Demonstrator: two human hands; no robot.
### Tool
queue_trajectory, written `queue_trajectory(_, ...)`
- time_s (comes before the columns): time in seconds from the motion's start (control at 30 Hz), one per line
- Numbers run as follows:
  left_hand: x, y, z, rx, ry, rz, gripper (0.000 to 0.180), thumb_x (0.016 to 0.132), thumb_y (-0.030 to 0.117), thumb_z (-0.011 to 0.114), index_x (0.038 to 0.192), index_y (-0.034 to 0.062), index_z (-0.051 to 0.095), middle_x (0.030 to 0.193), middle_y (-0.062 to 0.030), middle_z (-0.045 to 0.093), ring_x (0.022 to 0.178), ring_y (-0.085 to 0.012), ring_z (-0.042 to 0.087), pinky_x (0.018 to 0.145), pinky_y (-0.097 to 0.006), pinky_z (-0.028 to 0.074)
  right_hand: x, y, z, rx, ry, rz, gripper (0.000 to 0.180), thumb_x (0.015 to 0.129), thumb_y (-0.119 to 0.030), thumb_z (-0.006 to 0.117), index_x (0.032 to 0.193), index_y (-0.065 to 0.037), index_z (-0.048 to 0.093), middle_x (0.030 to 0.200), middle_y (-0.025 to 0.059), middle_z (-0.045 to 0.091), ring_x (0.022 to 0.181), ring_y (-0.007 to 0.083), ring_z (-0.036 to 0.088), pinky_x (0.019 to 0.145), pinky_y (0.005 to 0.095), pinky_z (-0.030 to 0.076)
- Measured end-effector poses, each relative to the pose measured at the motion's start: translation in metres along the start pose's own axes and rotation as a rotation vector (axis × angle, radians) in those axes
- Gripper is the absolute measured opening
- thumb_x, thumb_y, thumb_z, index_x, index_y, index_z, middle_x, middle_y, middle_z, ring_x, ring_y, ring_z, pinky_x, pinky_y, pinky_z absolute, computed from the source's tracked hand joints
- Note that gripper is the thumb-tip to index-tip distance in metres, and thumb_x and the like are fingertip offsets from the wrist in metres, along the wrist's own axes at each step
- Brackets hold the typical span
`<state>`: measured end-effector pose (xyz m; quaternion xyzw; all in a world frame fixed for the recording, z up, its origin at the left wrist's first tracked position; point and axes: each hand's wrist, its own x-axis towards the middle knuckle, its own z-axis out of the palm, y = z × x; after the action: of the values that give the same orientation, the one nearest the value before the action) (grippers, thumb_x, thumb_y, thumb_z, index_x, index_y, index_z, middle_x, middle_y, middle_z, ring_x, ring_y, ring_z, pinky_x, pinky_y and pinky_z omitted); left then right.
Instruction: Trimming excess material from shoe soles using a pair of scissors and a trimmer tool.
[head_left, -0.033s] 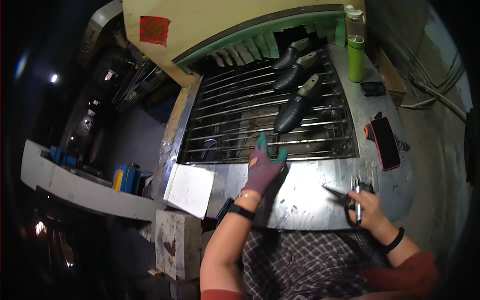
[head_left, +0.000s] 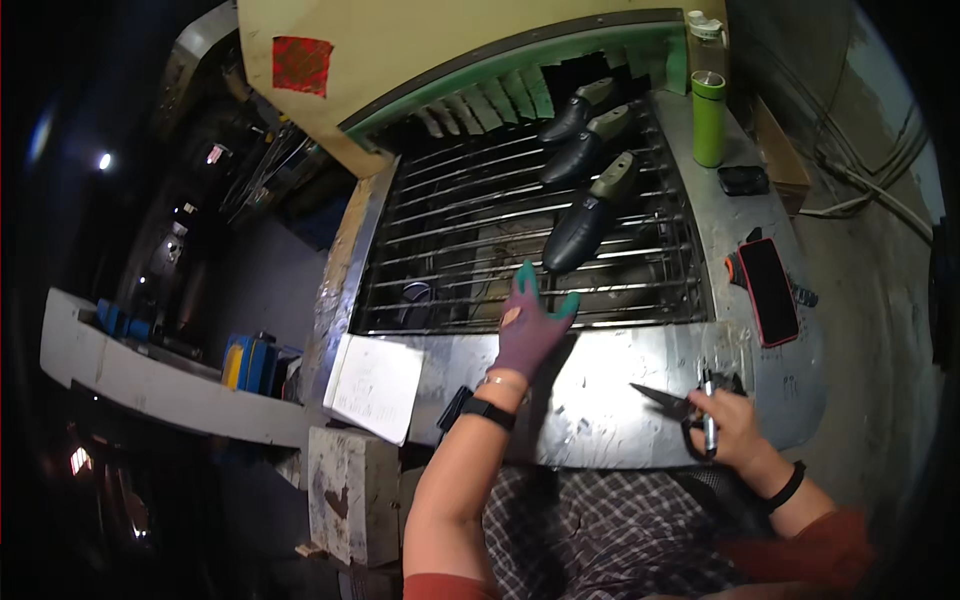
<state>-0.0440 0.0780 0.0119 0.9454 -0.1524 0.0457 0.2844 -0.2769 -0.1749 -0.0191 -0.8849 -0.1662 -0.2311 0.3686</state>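
My left hand (head_left: 535,325), in a purple glove with green fingertips, reaches over the near edge of a bar conveyor (head_left: 440,265). Its thumb and fingers are spread, with nothing between them. Just beyond the fingertips lies the toe of the nearest black shoe upper (head_left: 580,232) on a last. Two more lasted shoes (head_left: 572,162) (head_left: 566,118) lie in line behind it. My bare right hand (head_left: 732,425) is closed around dark scissors (head_left: 662,402), their blades pointing left above the metal ledge. A silver-and-black pen (head_left: 710,415) is held upright in the same hand.
An open notebook (head_left: 375,388) lies on the ledge's left. Along the right side stand a green bottle (head_left: 708,120), a black pouch (head_left: 743,180) and a red-edged phone (head_left: 770,290). Green strip flaps (head_left: 490,103) hang at the conveyor's far opening. A worn box (head_left: 352,495) stands lower left.
The view has shifted slightly. My left hand is a little closer to the nearest shoe's toe, and the scissors have moved slightly left and toward me.
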Motion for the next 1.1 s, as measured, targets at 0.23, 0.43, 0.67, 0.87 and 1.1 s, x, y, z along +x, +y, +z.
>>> queue_trajectory(0.23, 0.092, 0.028, 0.056, 0.557, 0.066, 0.107, 0.105, 0.072, 0.057, 0.071, 0.147, -0.0004, 0.025, 0.139, -0.0275, 0.040, 0.123, -0.0389, 0.050, 0.099, -0.045, 0.044, 0.007, 0.005, -0.005, 0.127, -0.001, 0.086, 0.046, 0.068, -0.010, 0.074, 0.110, -0.001, 0.059, 0.072, 0.0108, 0.060, 0.057, 0.0259, 0.060, 0.051, 0.0355, 0.049)
queue_trajectory(0.43, 0.082, 0.056, 0.020, 0.356, -0.304, -0.129, 0.087, 0.078, 0.060, 0.065, 0.137, 0.0001, 0.042, 0.099, -0.0217, 0.065, 0.093, -0.0304, 0.067, 0.077, -0.040, 0.054, 0.005, 0.008, 0.004, 0.171, 0.071, 0.063, 0.046, 0.064, -0.007, 0.070, 0.109, 0.001, 0.060, 0.072, 0.0111, 0.059, 0.059, 0.0261, 0.061, 0.052, 0.0345, 0.049)
queue_trajectory(0.67, -0.065, 0.051, -0.069, -1.039, -0.439, -0.505, 0.053, 0.095, 0.039, 0.056, 0.136, 0.0064, 0.051, 0.119, -0.0070, 0.059, 0.087, -0.0150, 0.062, 0.078, -0.030, 0.054, -0.003, 0.013, 0.009, 0.141, 0.085, 0.057, 0.044, 0.072, -0.009, 0.062, 0.115, -0.001, 0.057, 0.077, 0.0107, 0.056, 0.064, 0.0234, 0.055, 0.058, 0.0329, 0.045)
queue_trajectory(0.87, -0.274, 0.051, -0.105, -1.402, -0.346, -0.682, 0.059, 0.098, 0.039, 0.051, 0.139, -0.0015, 0.039, 0.119, -0.0191, 0.059, 0.099, -0.0292, 0.064, 0.082, -0.037, 0.056, -0.006, 0.008, 0.006, 0.057, 0.069, 0.005, 0.048, 0.066, -0.005, 0.064, 0.114, -0.002, 0.059, 0.078, 0.0158, 0.056, 0.065, 0.0329, 0.057, 0.059, 0.0397, 0.047)
queue_trajectory(1.1, -0.463, 0.045, -0.043, -1.780, 0.012, -0.885, 0.080, 0.090, 0.063, 0.046, 0.146, 0.0076, 0.032, 0.132, -0.0223, 0.052, 0.103, -0.0367, 0.063, 0.082, -0.042, 0.056, -0.008, -0.063, 0.027, 0.235, -0.234, -0.161, 0.048, 0.075, -0.013, 0.063, 0.121, -0.002, 0.055, 0.091, 0.0179, 0.059, 0.075, 0.0348, 0.059, 0.067, 0.0406, 0.048)
